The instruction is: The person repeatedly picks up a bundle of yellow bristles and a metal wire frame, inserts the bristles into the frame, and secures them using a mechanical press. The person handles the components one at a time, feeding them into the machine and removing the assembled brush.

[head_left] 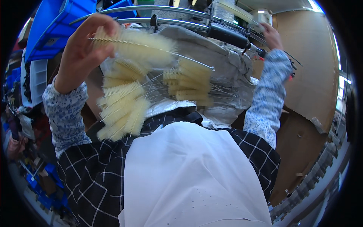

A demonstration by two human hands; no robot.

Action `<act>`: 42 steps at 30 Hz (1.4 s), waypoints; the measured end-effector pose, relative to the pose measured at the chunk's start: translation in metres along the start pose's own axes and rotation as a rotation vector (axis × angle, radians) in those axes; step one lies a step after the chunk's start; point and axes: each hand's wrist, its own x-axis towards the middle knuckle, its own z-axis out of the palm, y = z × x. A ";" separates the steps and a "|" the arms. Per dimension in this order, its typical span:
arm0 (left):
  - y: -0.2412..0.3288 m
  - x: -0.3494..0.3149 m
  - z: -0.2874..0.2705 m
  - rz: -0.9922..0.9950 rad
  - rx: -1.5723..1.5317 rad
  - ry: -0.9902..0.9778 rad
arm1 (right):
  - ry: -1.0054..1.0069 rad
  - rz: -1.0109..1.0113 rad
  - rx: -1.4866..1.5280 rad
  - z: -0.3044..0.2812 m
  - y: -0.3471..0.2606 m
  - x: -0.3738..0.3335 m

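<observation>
My left hand (81, 55), raised at the upper left, is closed around the bristled end of a cream bottle brush (145, 47). The brush's twisted wire handle points right and slightly down. At the upper right my right hand (272, 36) has its fingers pinched at the end of another long cream brush (237, 12), beside a machine with metal rods (177, 23) and a black cylinder (228, 36). Below, on grey cloth (236, 72), lie two heaps of cream brushes, a left heap (123, 106) and a right heap (189, 81), with their thin wire handles showing.
Blue bins (56, 28) stand at the upper left, above a white drawer unit (39, 77). Large cardboard sheets (310, 72) fill the right side. A white cloth (193, 170) and a black checked garment (94, 178) cover my front.
</observation>
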 end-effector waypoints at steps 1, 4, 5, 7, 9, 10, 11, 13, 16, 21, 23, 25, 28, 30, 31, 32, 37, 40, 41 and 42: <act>-0.004 0.007 0.003 0.027 -0.029 -0.031 | -0.022 0.018 0.017 -0.013 0.012 -0.018; -0.009 0.010 0.014 -0.054 -0.102 -0.041 | -0.336 0.011 0.437 -0.044 -0.025 -0.070; -0.012 0.016 0.022 -0.105 -0.139 -0.055 | -0.389 0.056 0.545 -0.044 -0.054 -0.086; -0.025 0.032 0.053 0.060 -0.234 -0.061 | -0.488 -0.150 0.466 -0.040 -0.093 -0.096; -0.024 0.038 0.076 0.129 -0.065 -0.016 | -0.560 -0.251 0.678 -0.018 -0.157 -0.101; -0.022 0.038 0.082 0.144 -0.055 -0.035 | -0.574 -0.293 0.794 -0.006 -0.183 -0.109; -0.017 0.038 0.087 0.075 -0.112 -0.048 | -0.577 -0.325 0.909 0.006 -0.200 -0.117; -0.016 0.030 0.083 0.104 -0.050 -0.066 | -0.723 -0.347 1.111 0.030 -0.217 -0.124; -0.003 -0.006 0.067 -0.133 -0.030 0.202 | -0.293 -0.359 0.831 0.032 -0.193 -0.099; -0.010 -0.078 0.021 -0.875 0.487 -0.434 | 0.445 -0.102 -0.210 0.060 -0.096 -0.019; -0.022 -0.101 0.029 -0.893 0.312 -0.441 | 0.389 -0.076 -0.284 0.067 -0.092 -0.010; -0.015 -0.101 0.037 -0.989 0.147 -0.334 | 0.345 -0.063 -0.342 0.065 -0.099 -0.005; -0.004 -0.098 0.044 -1.042 0.017 -0.269 | 0.307 -0.055 -0.365 0.065 -0.104 0.000; -0.006 -0.096 0.045 -1.018 0.002 -0.289 | 0.313 -0.051 -0.365 0.065 -0.099 0.001; -0.006 -0.097 0.046 -1.005 0.017 -0.297 | 0.306 -0.082 -0.364 0.065 -0.100 0.002; -0.007 -0.098 0.046 -0.991 0.031 -0.306 | 0.299 -0.113 -0.362 0.065 -0.100 0.002; -0.013 -0.101 0.051 -0.945 0.006 -0.250 | 0.323 -0.061 -0.320 0.067 -0.098 0.000; -0.016 -0.098 0.052 -0.923 0.030 -0.249 | 0.326 -0.092 -0.299 0.068 -0.094 0.001; -0.016 -0.096 0.053 -0.907 0.048 -0.253 | 0.318 -0.111 -0.286 0.068 -0.094 0.001; -0.016 -0.094 0.055 -0.886 -0.011 -0.216 | 0.310 -0.129 -0.274 0.067 -0.093 0.000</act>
